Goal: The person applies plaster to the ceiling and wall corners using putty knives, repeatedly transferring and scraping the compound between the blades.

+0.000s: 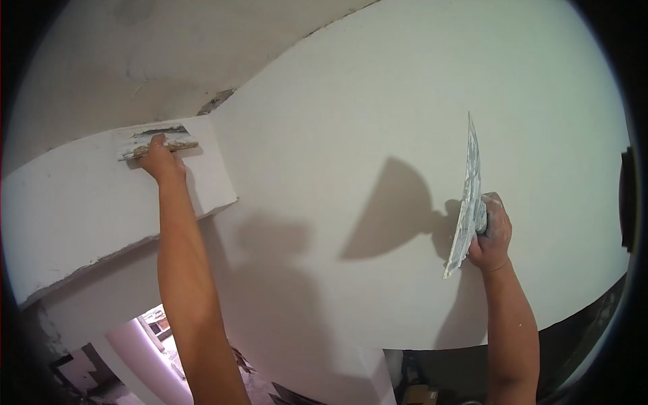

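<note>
My left hand (160, 162) reaches up at the far left, its fingers closed on a plastering trowel (177, 144). The blade lies flat against the white face of a beam (81, 202), just under the ceiling, and is streaked with grey and white plaster. On the right, my right hand (496, 233) grips the handle behind a plasterer's hawk (466, 202). The hawk stands nearly upright and almost edge-on, smeared with wet-looking plaster, apart from the wall. White smudges mark my right fingers. Part of the hawk's handle is hidden by the hand.
A broad, smooth white wall (351, 101) fills the middle and carries shadows of my head and the hawk. Overhead is a rough ceiling (135, 67), with a dark, broken patch (216, 102) in the corner. Below right, a cardboard box (420, 394) stands in shade. A bright opening (158, 337) shows at lower left.
</note>
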The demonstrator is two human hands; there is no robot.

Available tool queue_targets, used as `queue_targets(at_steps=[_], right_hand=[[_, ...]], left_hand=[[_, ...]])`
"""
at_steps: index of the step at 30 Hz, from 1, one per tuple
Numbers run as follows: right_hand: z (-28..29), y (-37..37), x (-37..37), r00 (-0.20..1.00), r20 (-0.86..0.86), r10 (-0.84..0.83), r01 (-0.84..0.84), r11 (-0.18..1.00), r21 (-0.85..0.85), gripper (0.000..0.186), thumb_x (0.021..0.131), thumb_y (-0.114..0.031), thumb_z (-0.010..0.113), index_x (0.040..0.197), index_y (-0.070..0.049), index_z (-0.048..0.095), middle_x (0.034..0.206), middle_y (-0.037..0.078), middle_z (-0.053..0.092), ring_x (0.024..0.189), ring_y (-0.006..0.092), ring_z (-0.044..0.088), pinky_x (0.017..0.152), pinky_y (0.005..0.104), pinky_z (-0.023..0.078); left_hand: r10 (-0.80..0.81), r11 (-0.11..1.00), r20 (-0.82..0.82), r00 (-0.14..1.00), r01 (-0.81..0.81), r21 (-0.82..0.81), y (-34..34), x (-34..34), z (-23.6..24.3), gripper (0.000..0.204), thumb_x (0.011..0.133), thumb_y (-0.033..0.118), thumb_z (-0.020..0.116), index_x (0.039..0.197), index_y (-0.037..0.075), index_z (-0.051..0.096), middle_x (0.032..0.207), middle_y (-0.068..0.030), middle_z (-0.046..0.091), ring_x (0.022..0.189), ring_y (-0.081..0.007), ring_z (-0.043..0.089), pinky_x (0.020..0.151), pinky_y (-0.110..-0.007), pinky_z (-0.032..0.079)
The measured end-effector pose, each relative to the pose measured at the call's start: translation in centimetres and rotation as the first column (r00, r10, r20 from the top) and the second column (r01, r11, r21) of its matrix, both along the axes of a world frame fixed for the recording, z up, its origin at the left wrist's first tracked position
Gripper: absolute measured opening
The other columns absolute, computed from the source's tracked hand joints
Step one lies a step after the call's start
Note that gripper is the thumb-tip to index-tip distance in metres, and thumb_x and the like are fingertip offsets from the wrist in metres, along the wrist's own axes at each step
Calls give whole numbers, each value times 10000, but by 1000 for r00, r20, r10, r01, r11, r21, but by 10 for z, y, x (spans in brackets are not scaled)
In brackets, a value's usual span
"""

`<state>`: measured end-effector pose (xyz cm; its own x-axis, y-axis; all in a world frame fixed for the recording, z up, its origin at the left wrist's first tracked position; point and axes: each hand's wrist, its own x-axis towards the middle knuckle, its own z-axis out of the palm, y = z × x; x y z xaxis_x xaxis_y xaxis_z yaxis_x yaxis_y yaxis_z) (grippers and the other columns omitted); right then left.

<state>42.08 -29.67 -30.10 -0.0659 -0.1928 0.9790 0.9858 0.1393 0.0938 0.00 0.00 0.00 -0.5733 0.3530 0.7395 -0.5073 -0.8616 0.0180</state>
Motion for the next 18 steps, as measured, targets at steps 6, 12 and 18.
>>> queue_targets(at_steps=[6,12,18], right_hand=[[22,8,-20,997,30,73,-74,997,37,408,686,-124,638,1069,-4,562,879,166,587,726,334,595,643,392,483],[-21,31,-17,998,34,54,-55,998,40,401,690,-119,641,1065,-2,562,895,171,594,755,346,603,665,395,493],[-86,8,4,1000,0,24,-24,996,82,329,822,-171,600,1087,19,556,852,112,550,718,215,566,656,321,486]], left_hand=[[-136,991,-14,991,136,3,-25,-36,54,590,752,-159,565,1312,-18,443,1299,-131,539,1147,-280,574,967,-395,499],[-6,993,65,998,-2,118,-85,43,17,622,770,-74,603,1353,-55,388,1310,-186,528,1144,-310,578,1002,-430,474],[290,898,61,955,-293,329,-142,133,-81,596,786,-40,589,1340,-77,372,1324,-216,516,1208,-340,533,1089,-407,365]])
